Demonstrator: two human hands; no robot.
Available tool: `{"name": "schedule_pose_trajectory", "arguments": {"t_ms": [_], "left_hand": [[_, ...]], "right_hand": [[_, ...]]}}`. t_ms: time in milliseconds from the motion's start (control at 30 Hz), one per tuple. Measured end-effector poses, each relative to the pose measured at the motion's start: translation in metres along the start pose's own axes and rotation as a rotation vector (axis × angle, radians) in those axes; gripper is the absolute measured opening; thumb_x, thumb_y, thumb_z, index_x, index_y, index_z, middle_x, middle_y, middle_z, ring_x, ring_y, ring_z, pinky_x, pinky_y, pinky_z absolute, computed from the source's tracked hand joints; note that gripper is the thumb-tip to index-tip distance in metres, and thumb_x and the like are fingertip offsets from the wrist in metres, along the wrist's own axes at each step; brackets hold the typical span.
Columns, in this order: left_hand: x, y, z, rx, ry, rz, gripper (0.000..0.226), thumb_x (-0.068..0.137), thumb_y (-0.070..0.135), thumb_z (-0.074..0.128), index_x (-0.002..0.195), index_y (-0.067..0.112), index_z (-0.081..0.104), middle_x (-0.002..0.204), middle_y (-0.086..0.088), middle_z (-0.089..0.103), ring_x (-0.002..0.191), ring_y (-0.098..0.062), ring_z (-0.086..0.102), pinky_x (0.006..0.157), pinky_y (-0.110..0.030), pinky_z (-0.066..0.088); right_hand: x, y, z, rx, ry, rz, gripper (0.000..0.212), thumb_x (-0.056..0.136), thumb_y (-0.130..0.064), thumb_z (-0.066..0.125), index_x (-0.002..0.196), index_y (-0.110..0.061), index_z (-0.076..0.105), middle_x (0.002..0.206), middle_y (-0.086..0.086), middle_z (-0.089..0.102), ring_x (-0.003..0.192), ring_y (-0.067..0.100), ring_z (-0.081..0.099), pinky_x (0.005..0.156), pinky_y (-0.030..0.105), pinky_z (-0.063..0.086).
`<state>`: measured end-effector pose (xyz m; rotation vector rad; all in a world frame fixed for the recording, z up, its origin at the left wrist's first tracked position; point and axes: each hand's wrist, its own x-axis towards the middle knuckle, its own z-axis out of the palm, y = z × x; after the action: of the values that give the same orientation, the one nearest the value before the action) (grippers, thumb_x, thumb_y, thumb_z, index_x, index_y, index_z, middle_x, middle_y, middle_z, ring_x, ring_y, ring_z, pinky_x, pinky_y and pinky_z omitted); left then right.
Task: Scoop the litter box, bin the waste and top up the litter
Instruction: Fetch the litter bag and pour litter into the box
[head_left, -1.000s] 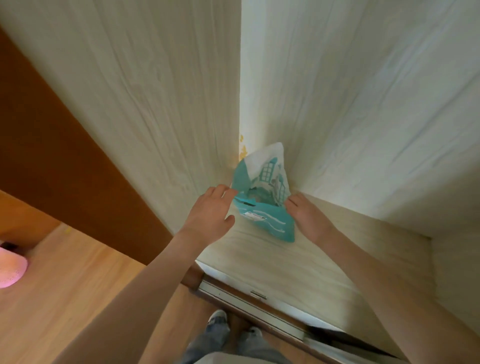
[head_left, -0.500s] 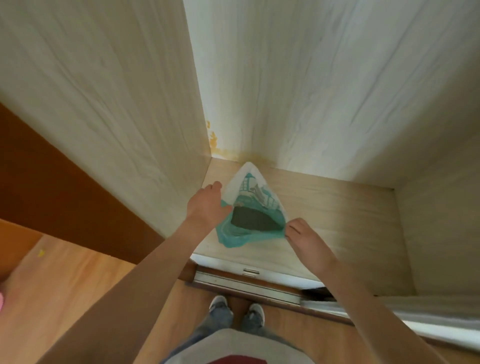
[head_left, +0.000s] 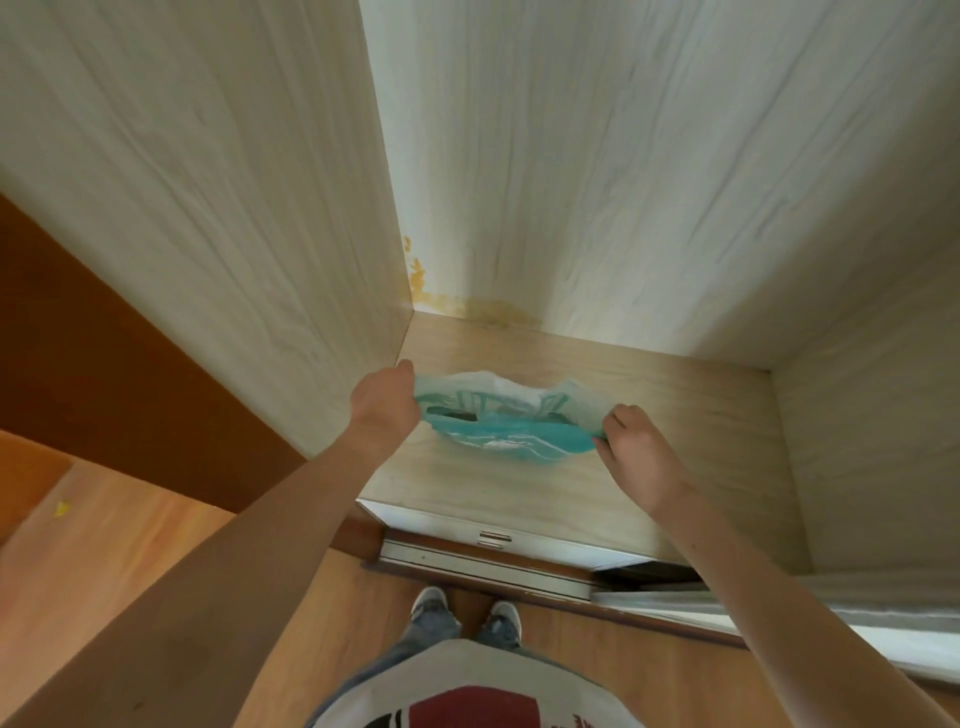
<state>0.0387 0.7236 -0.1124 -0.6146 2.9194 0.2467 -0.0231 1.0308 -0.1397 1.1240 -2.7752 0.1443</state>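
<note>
A teal and white plastic bag (head_left: 506, 434) hangs stretched between both hands above the floor of a pale wooden closet (head_left: 675, 410). My left hand (head_left: 385, 401) grips the bag's left edge, close to the closet's left wall. My right hand (head_left: 636, 454) pinches its right edge. The bag's mouth is pulled wide sideways and a dark cut-out handle shows on its left part. No litter box, scoop or litter is in view.
The closet's left wall (head_left: 234, 234) and back wall (head_left: 623, 182) rise around the hands; a yellow stain (head_left: 467, 304) marks the back corner. A metal sliding-door track (head_left: 488, 564) runs along the closet's front. My shoes (head_left: 465, 610) stand on the orange wooden floor (head_left: 104, 561).
The bag has come away from the back corner and been lifted. My hands have pulled apart, stretching it from a folded triangle into a wide strip. The view has tilted down.
</note>
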Motion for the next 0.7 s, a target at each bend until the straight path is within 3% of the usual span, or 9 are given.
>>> {"name": "schedule_pose_trajectory", "arguments": {"t_ms": [133, 200, 300, 367, 467, 567, 700], "left_hand": [[-0.005, -0.001, 0.002, 0.013, -0.029, 0.017, 0.020, 0.092, 0.017, 0.044, 0.110, 0.009, 0.049, 0.100, -0.012, 0.062, 0.089, -0.029, 0.059, 0.063, -0.032, 0.043], [-0.007, -0.001, 0.003, 0.008, -0.027, 0.054, 0.026, 0.094, 0.027, 0.043, 0.114, 0.011, 0.049, 0.105, -0.011, 0.059, 0.094, -0.027, 0.056, 0.070, -0.035, 0.047], [-0.011, 0.006, 0.003, 0.007, 0.014, 0.240, 0.048, 0.093, 0.047, 0.042, 0.128, 0.015, 0.044, 0.120, -0.008, 0.051, 0.105, -0.025, 0.050, 0.087, -0.038, 0.044], [-0.016, 0.017, 0.002, -0.065, 0.025, 0.380, 0.069, 0.089, 0.059, 0.043, 0.140, 0.013, 0.034, 0.135, -0.009, 0.043, 0.121, -0.024, 0.043, 0.102, -0.038, 0.035], [-0.025, 0.039, 0.002, -0.068, -0.058, 0.524, 0.104, 0.077, 0.072, 0.051, 0.150, 0.013, 0.004, 0.157, -0.009, 0.010, 0.144, -0.023, 0.009, 0.119, -0.040, 0.008], [-0.027, 0.056, 0.014, 0.094, -0.059, 0.619, 0.120, 0.071, 0.068, 0.061, 0.148, 0.018, -0.016, 0.157, -0.013, -0.012, 0.145, -0.027, -0.012, 0.118, -0.043, -0.004], [-0.019, 0.062, 0.027, 0.300, 0.036, 0.653, 0.116, 0.078, 0.050, 0.066, 0.146, 0.017, -0.022, 0.155, -0.020, -0.015, 0.143, -0.036, -0.015, 0.117, -0.050, -0.004]], "right_hand": [[0.011, 0.000, 0.003, 0.055, 0.012, 0.032, 0.020, 0.065, -0.003, 0.083, 0.071, -0.005, 0.064, 0.074, 0.010, 0.058, 0.068, 0.026, 0.057, 0.061, 0.032, 0.053], [0.014, -0.001, 0.002, 0.086, 0.014, 0.038, 0.019, 0.066, -0.003, 0.082, 0.072, -0.003, 0.064, 0.075, 0.011, 0.058, 0.070, 0.028, 0.057, 0.062, 0.035, 0.054], [0.019, -0.008, 0.000, 0.101, 0.015, 0.023, 0.018, 0.066, -0.004, 0.082, 0.073, -0.002, 0.065, 0.075, 0.012, 0.059, 0.069, 0.029, 0.057, 0.061, 0.037, 0.055], [0.023, -0.010, 0.001, 0.117, 0.016, 0.024, 0.017, 0.068, -0.002, 0.081, 0.073, -0.003, 0.066, 0.075, 0.012, 0.059, 0.069, 0.029, 0.057, 0.061, 0.036, 0.055], [0.026, -0.009, 0.004, 0.134, 0.021, 0.051, 0.013, 0.072, -0.003, 0.078, 0.075, -0.002, 0.066, 0.077, 0.012, 0.059, 0.070, 0.029, 0.056, 0.061, 0.037, 0.053], [0.026, -0.008, 0.005, 0.144, 0.017, 0.067, 0.011, 0.074, -0.003, 0.077, 0.076, -0.002, 0.066, 0.079, 0.012, 0.059, 0.071, 0.028, 0.056, 0.062, 0.037, 0.052], [0.019, -0.006, 0.004, 0.158, 0.007, 0.061, 0.012, 0.072, -0.001, 0.078, 0.075, -0.001, 0.067, 0.089, 0.014, 0.061, 0.081, 0.030, 0.059, 0.069, 0.037, 0.057]]}}
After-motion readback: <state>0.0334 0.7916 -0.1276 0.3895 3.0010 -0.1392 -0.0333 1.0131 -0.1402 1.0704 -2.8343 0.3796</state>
